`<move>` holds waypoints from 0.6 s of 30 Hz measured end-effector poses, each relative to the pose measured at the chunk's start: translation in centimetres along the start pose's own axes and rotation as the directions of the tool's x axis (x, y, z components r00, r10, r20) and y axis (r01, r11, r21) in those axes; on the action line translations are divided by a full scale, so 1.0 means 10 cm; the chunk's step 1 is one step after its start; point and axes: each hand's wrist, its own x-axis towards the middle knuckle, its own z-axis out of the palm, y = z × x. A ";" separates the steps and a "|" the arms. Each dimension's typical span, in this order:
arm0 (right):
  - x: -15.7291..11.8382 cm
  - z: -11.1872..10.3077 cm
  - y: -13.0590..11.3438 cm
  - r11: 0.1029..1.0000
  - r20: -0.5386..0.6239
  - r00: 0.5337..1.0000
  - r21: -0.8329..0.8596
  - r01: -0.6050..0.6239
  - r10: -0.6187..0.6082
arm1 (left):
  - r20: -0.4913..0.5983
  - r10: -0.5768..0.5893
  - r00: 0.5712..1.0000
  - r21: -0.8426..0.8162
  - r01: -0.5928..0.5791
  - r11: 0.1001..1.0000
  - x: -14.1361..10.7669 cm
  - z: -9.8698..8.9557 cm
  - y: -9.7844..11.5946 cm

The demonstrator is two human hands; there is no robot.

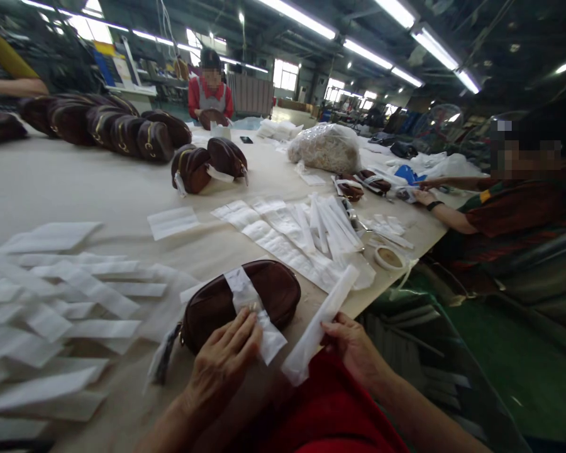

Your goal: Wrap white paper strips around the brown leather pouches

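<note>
A dark brown leather pouch [273,286] lies on the table in front of me, with a white paper strip [238,286] across its middle. My left hand [229,352] rests on that strip, fingers stretched out and pressing it against the pouch. A tassel [167,358] hangs at the pouch's left end. Just right of the pouch, my right hand [351,346] pinches a second, folded white paper strip [323,324] near its middle, tilted over the table's edge.
Loose white strips [94,289] cover the table's left; more strips [321,226] and a tape roll [389,258] lie ahead. Brown pouches [122,132] are lined up at the back left. One co-worker [210,94] is across the table, another [523,201] at the right. A plastic-wrapped bundle [327,148] sits behind.
</note>
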 end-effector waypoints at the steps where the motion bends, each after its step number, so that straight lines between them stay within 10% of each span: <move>1: -0.03 0.04 0.10 0.998 0.048 0.997 -0.010 -0.054 0.054 | 0.009 0.001 1.000 0.016 -0.001 1.000 0.01 -0.02 0.00; 8: -0.10 0.55 0.50 0.936 0.295 0.892 -0.024 -0.350 0.341 | 0.109 -0.017 0.994 0.044 0.012 0.999 0.16 -0.14 -0.01; 18: 0.10 0.81 0.53 0.928 0.375 0.854 -0.050 -0.370 0.361 | 0.255 -0.015 0.967 -0.066 0.033 0.997 0.19 -0.25 -0.07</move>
